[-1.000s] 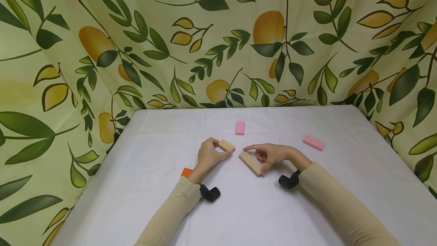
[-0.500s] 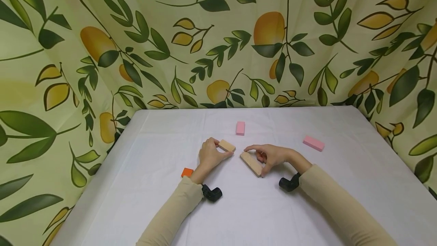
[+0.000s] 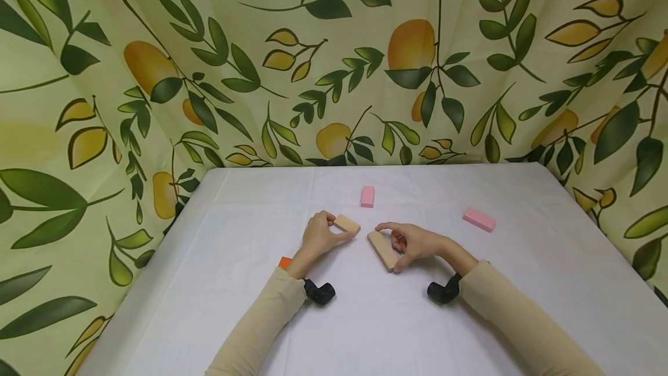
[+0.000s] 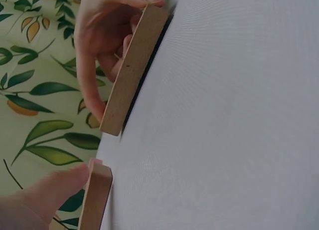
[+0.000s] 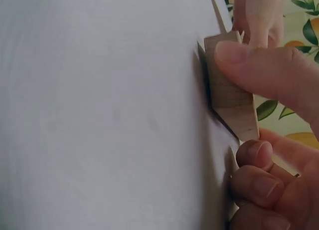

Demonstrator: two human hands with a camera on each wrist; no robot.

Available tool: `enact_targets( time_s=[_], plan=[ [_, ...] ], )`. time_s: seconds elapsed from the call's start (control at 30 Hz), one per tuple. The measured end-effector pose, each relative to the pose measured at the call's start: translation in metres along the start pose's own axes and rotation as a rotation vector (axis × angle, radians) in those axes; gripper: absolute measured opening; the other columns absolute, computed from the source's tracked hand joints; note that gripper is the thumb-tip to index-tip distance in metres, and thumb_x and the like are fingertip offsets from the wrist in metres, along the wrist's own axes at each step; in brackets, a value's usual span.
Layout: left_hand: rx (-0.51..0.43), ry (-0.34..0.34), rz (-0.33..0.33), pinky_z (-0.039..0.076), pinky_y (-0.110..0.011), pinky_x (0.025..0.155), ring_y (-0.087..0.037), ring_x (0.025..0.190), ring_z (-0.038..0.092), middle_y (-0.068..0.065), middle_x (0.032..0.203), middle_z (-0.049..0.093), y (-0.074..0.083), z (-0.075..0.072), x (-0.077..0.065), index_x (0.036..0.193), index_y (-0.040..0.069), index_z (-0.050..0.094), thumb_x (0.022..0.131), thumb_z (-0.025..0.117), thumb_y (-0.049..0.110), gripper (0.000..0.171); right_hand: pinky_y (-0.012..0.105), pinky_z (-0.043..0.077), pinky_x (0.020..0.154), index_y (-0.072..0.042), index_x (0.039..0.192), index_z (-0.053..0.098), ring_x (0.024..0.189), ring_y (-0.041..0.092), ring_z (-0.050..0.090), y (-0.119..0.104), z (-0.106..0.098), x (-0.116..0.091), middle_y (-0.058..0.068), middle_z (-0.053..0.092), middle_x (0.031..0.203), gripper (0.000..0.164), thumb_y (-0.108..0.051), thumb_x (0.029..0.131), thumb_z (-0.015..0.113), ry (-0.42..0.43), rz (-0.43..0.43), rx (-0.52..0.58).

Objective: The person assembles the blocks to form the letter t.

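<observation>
Pinching one block [image 3: 348,223], left grip [image 3: 319,238], another block [image 3: 382,252], right grip [image 3: 417,243], long axes slanting far left to near right

Our two forearms reach in from the near side, the left sleeve [image 3: 256,324] slanting far and right, the right sleeve [image 3: 527,321] slanting far and left. Our left hand [image 3: 317,238] is bent into a pinching grip, its left thumb [image 3: 347,236] pointing right. Our right hand [image 3: 417,241] faces it, a gap between them, and grips with its index finger [image 3: 388,226] arched to the left on the far side and its right thumb [image 3: 402,264] on the near side; its other fingers [image 5: 255,185] curl inward beneath.
</observation>
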State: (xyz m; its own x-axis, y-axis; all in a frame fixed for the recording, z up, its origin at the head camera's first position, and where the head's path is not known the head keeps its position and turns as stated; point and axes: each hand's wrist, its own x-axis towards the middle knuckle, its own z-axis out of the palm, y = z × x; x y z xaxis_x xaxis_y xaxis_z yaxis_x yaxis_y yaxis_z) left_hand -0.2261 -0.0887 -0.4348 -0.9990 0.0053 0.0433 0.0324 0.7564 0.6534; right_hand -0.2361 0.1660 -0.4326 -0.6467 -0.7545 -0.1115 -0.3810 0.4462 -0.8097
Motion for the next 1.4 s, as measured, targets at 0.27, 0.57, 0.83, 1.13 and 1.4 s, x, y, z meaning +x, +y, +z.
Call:
enact_targets(
  time_s=[0.27, 0.57, 0.83, 1.13, 1.4],
  plan=[
    [-0.06, -0.066, 0.114, 0.044, -0.028, 0.075, -0.02, 0.084, 0.052, -0.015, 0.096, 0.062, -0.011, -0.007, 0.007, 0.115, -0.003, 0.06, 0.077, 0.081, 0.023, 0.051, 0.017, 0.037, 0.061, 0.005, 0.139, 0.037, 0.066, 0.006, 0.042, -0.005, 0.008, -0.002, 0.001, 0.046, 0.074, 0.089, -0.007, 0.066, 0.085, 0.069, 0.044, 0.013],
    [-0.066, -0.162, 0.18, 0.042, -0.024, 0.076, -0.019, 0.087, 0.053, -0.013, 0.099, 0.06, -0.018, -0.015, 0.016, 0.121, -0.001, 0.06, 0.082, 0.075, 0.014, 0.044, 0.018, 0.035, 0.061, 0.003, 0.137, 0.038, 0.067, 0.007, 0.042, -0.008, 0.016, -0.002, -0.001, 0.046, 0.075, 0.088, -0.01, 0.065, 0.086, 0.133, 0.104, -0.03],
    [-0.059, -0.236, 0.26, 0.038, -0.019, 0.07, -0.017, 0.081, 0.052, -0.014, 0.098, 0.062, -0.024, -0.022, 0.027, 0.122, 0.0, 0.061, 0.084, 0.072, 0.007, 0.041, 0.017, 0.034, 0.059, 0.004, 0.136, 0.039, 0.062, 0.004, 0.04, -0.01, 0.023, -0.002, -0.002, 0.044, 0.07, 0.087, -0.01, 0.064, 0.087, 0.181, 0.077, -0.027],
    [-0.037, -0.341, 0.304, 0.037, -0.017, 0.069, -0.015, 0.078, 0.049, -0.014, 0.099, 0.06, -0.025, -0.028, 0.035, 0.127, 0.0, 0.059, 0.085, 0.071, 0.007, 0.044, 0.017, 0.034, 0.06, 0.006, 0.133, 0.04, 0.06, 0.002, 0.038, -0.015, 0.031, 0.0, -0.004, 0.043, 0.066, 0.086, -0.009, 0.062, 0.087, 0.234, 0.095, -0.032],
    [-0.018, -0.377, 0.335, 0.037, -0.017, 0.068, -0.01, 0.077, 0.044, -0.012, 0.099, 0.058, -0.031, -0.027, 0.041, 0.127, 0.003, 0.06, 0.086, 0.071, 0.01, 0.044, 0.019, 0.033, 0.061, 0.005, 0.135, 0.037, 0.062, 0.005, 0.039, -0.018, 0.034, 0.001, -0.004, 0.043, 0.067, 0.089, -0.011, 0.063, 0.088, 0.247, 0.15, -0.005]
  ],
)
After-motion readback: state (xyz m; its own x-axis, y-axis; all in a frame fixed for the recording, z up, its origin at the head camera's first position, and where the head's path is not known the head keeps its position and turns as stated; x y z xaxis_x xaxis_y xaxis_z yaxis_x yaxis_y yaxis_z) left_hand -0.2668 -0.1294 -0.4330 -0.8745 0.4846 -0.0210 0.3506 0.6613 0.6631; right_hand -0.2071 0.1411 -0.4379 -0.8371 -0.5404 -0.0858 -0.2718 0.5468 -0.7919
